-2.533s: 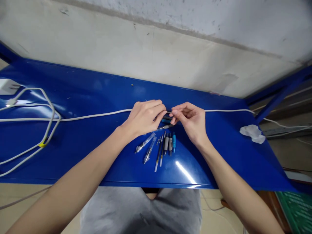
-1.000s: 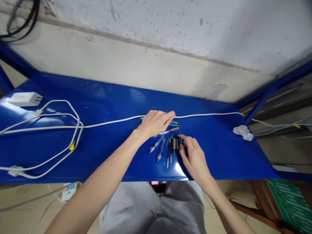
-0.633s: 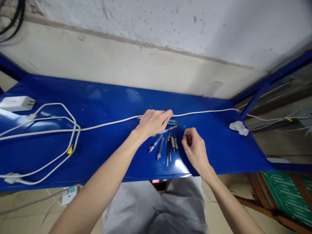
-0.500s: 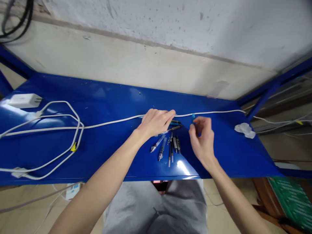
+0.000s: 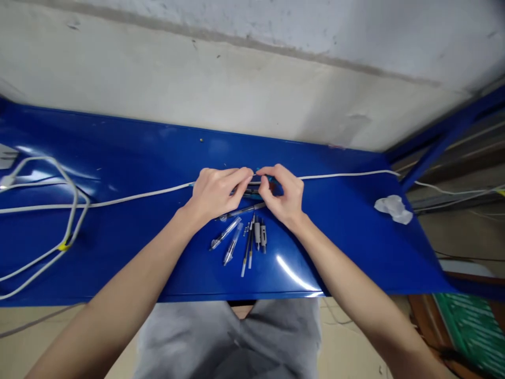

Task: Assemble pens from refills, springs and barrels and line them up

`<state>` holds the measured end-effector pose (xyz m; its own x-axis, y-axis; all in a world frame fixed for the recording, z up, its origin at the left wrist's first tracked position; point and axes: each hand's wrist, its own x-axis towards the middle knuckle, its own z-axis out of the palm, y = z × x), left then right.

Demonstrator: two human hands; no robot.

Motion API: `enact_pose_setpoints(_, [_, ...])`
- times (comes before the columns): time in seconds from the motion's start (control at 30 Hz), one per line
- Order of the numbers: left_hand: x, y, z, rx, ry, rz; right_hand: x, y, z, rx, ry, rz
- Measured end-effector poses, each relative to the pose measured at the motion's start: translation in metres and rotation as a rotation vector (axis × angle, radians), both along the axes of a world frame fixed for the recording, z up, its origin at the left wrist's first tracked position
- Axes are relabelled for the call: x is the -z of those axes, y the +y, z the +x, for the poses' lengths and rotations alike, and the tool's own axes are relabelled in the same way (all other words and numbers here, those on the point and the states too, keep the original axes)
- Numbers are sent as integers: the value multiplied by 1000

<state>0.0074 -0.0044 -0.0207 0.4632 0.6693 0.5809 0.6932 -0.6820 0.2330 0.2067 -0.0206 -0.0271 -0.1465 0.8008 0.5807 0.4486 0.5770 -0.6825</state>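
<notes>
My left hand is closed, its thumb and fingers pinching a slim pen, mostly hidden, whose tip shows at the fingertips. My right hand is closed in a pinch on a small blue pen part, largely covered by the fingers. The two sets of fingertips nearly meet. Between and below them lie blue-and-dark pens and a grey-gripped pen. Closer to me are two clear pen barrels, two pen refills, grey grip sections and tiny pieces.
A white cable runs across the blue shelf behind my hands and coils at the left. Crumpled clear plastic rests at the right. A wall borders the back, and a blue frame post stands right.
My right hand has moved left with the blue part, up to my left fingertips. My left hand has lifted its pen into a pinch. The view has shifted right.
</notes>
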Motion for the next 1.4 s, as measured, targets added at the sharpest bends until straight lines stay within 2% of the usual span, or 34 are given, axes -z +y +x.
enact_pose_setpoints(0.07, [1,0,0,4,17,-13,-4,0,-4,-5,90,-79])
enact_pose_setpoints(0.2, [0,-1,0,5,64,-41,-7,0,-9,-42,352,-344])
enact_pose_setpoints(0.3, [-1,-2,-1,-16,83,-42,-7,2,-8,-94,466,-440])
enact_pose_setpoints(0.47, [-1,0,-3,-32,40,-32,-5,7,-3,-108,508,-467])
enact_pose_setpoints(0.67, [-1,0,-3,2,64,-14,-3,9,-3,-239,568,-530])
enact_pose_setpoints(0.83, [-3,-1,-3,5,38,-48,-5,7,-3,-201,527,-522])
enact_pose_setpoints(1.03, [-1,-1,-1,-38,-5,-26,-5,5,-4,-246,593,-497])
enact_pose_setpoints(1.4, [1,-1,0,-26,-40,-31,-4,6,-3,-283,629,-471])
